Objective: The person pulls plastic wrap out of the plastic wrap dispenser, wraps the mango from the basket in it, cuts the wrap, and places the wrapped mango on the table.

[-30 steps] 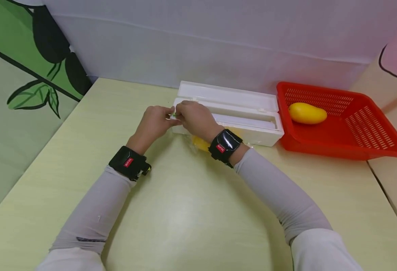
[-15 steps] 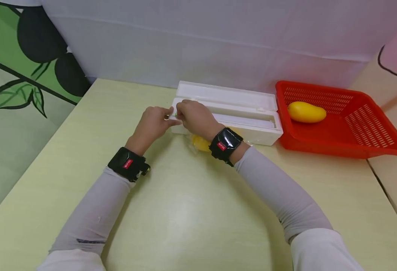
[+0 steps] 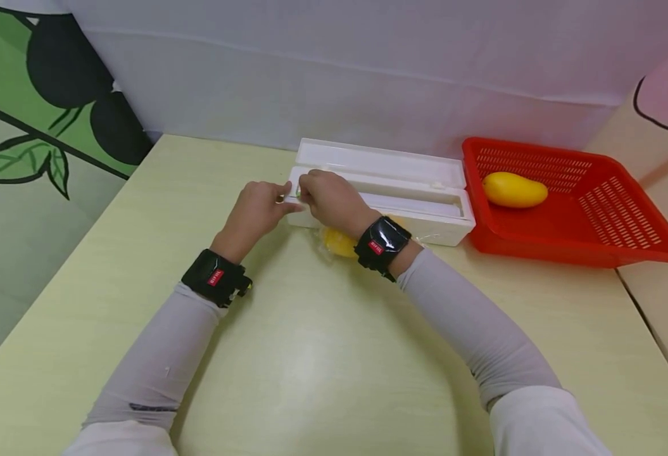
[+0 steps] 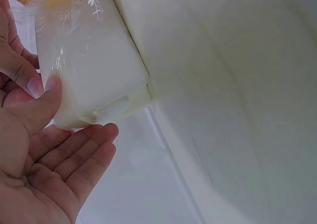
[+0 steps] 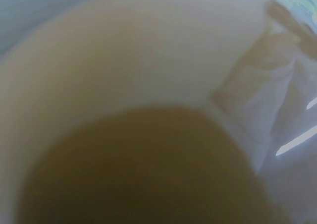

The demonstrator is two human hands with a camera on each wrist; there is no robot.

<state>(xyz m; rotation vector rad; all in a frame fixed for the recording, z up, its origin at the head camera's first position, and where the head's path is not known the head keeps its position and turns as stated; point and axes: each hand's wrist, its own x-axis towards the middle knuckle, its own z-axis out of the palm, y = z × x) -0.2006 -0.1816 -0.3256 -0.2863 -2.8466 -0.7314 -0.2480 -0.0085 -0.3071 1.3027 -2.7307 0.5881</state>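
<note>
A long white cling film box (image 3: 442,229) lies on the table with its lid (image 3: 379,155) raised and a film roll (image 3: 413,204) inside. My left hand (image 3: 254,212) pinches the box's left end, thumb on its front face in the left wrist view. Close beside it, my right hand (image 3: 334,197) has curled fingers around a small green-and-white piece (image 3: 299,191), mostly hidden. Clear film (image 4: 74,40) hangs over the box's front. Under my right wrist sits a yellow mango (image 3: 338,242) in film, partly covered. The right wrist view is mostly blurred.
To the box's right stands a red plastic basket (image 3: 573,256) with another yellow mango (image 3: 515,190) in it. The pale table (image 3: 311,354) meets a cloth-covered wall (image 3: 288,82) behind the box. A painted panel (image 3: 3,253) borders the left side.
Both hands stay at the box's left end, with only slight finger movement. The head view has shifted slightly. Box, basket and mangoes keep their places.
</note>
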